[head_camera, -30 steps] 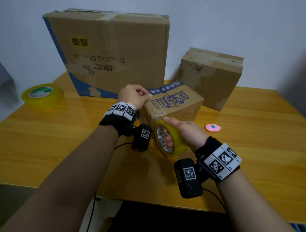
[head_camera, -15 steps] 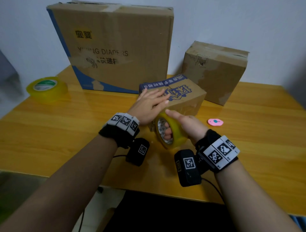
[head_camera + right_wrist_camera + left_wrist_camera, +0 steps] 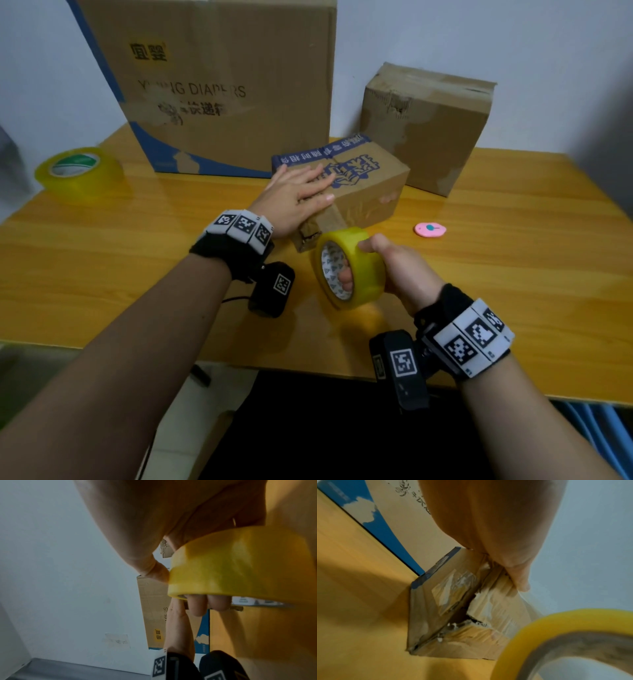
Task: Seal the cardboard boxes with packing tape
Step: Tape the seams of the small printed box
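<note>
A small cardboard box (image 3: 370, 178) with blue print sits mid-table; its near end face (image 3: 453, 609) is torn and patched with old tape. My left hand (image 3: 298, 198) lies flat on the box top, fingers straight, pressing it down. My right hand (image 3: 387, 263) grips a yellow tape roll (image 3: 349, 267) just in front of the box, fingers through the core (image 3: 205, 605), thumb on the outer rim. A clear strip of tape (image 3: 530, 605) runs from the roll up to the box's top edge under my left hand.
A big diaper box (image 3: 219, 85) stands at the back left and a medium plain box (image 3: 431, 123) at the back right. A second yellow tape roll (image 3: 75, 168) lies far left. A small pink cutter (image 3: 430, 229) lies right of the small box.
My left hand went from gripping the box's near corner to lying flat on its top. The right hand pulled the roll back toward me, away from the box end.
</note>
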